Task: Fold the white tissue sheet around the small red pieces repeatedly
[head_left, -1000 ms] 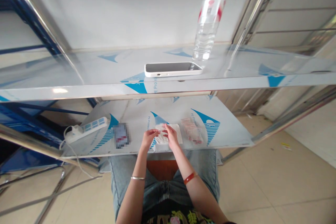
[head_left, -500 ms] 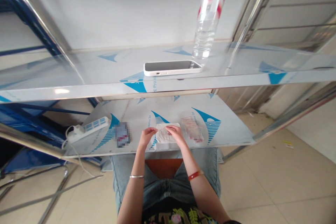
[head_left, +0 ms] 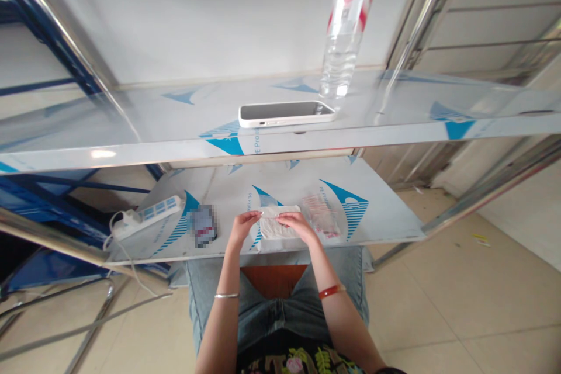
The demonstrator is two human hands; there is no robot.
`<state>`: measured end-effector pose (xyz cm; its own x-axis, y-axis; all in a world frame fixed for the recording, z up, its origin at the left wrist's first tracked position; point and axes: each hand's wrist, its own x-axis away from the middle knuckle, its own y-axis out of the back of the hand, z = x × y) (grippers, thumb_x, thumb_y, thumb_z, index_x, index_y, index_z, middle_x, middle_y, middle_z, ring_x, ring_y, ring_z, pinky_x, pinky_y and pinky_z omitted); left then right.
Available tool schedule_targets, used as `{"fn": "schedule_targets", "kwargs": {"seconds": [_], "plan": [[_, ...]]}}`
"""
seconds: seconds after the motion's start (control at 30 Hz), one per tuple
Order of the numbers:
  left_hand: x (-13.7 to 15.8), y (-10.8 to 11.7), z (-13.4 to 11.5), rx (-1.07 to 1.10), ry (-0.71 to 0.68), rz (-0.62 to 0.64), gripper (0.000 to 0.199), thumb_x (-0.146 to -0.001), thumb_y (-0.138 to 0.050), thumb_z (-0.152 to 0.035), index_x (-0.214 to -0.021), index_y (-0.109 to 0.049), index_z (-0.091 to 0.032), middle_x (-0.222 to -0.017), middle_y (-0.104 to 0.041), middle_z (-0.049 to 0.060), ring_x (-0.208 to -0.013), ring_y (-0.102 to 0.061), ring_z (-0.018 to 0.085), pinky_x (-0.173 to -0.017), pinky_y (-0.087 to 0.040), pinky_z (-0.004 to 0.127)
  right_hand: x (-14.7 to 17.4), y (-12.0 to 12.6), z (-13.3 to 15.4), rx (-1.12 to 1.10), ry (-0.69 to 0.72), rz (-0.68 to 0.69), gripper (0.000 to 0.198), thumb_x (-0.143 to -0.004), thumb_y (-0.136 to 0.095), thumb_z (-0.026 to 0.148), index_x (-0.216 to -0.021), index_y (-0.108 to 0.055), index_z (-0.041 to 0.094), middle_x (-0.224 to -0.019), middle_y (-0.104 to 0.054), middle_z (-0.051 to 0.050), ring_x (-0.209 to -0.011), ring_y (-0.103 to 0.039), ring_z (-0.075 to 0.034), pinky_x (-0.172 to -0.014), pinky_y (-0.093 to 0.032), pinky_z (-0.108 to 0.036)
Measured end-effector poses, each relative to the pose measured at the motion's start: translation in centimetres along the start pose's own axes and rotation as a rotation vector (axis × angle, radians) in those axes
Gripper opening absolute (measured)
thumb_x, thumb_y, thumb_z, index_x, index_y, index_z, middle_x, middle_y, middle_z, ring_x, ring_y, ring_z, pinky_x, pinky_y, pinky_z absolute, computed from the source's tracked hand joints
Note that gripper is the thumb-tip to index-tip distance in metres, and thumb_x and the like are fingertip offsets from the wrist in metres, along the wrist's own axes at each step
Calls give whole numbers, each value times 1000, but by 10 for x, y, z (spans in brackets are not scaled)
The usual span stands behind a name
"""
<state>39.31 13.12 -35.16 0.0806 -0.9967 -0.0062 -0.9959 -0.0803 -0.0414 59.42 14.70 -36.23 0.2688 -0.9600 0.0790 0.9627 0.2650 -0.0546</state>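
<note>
Lower shelf (head_left: 385, 216) holds, left to right, power strip (head_left: 151, 216), pixelated object (head_left: 204, 225), pad (head_left: 274, 231) and plastic bag (head_left: 321, 216); upper shelf (head_left: 175, 123) holds phone (head_left: 287, 113) at near edge, bottle (head_left: 344, 41) standing behind its right end.

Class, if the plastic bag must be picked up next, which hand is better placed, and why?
Probably the right hand: the plastic bag lies close to its right, while the left hand is farther off, by the white pad's left edge.

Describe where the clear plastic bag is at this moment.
In the head view, the clear plastic bag lies on the lower shelf, just right of the flat white item and the right hand.
</note>
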Motion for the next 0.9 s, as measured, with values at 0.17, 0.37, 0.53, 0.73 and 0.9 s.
{"fn": "schedule_targets", "kwargs": {"seconds": [0.17, 0.37, 0.53, 0.73, 0.9], "plan": [[1, 2, -3, -18, -12, 64, 26, -58, -75, -35, -75, -73, -15, -79, -72, 8, -75, -64, 19, -77, -48, 32, 0, -1, 2, -32, -14, -36, 36, -63, -73, 42, -81, -72, 12, -79, -69, -8, -76, -60, -18, -68, -43, -28], [1, 2, -6, -12, -2, 111, 27, -58, -75, -36, -75, -73, -15, -80, -72, 8, -75, -63, 19, -77, -47, 32, -2, 2, -6, -45, -8, -50, 35, -63, -73, 40, -82, -71, 11, -82, -69, -9, -77, -60, -18, -69, -43, -27], [0, 1, -5, -56, -40, 102, 30, -59, -75, -37, -79, -72, -15, -80, -72, 7, -74, -63, 18, -73, -48, 30, -4, 3, -8, -51, -1, -47, 35, -60, -74, 40, -78, -71, 11, -78, -68, -8, -74, -60, -18, -68, -44, -28], [-1, -1, -3, -43, -94, 75, 31, -60, -75, -36, -82, -72, -15, -73, -70, 6, -68, -62, 16, -66, -48, 27, -4, 2, -5, -22, 21, -53, 35, -59, -74, 44, -75, -71, 13, -76, -68, -7, -73, -60, -19, -68, -45, -29], [0, -1, -4, -26, -89, 96, 33, -61, -74, -32, -89, -70, -15, -66, -67, 2, -63, -60, 14, -63, -46, 25, -4, 1, -5, -6, 51, -63, 35, -62, -72, 43, -77, -70, 11, -75, -68, -8, -72, -60, -19, -70, -45, -30]]}}
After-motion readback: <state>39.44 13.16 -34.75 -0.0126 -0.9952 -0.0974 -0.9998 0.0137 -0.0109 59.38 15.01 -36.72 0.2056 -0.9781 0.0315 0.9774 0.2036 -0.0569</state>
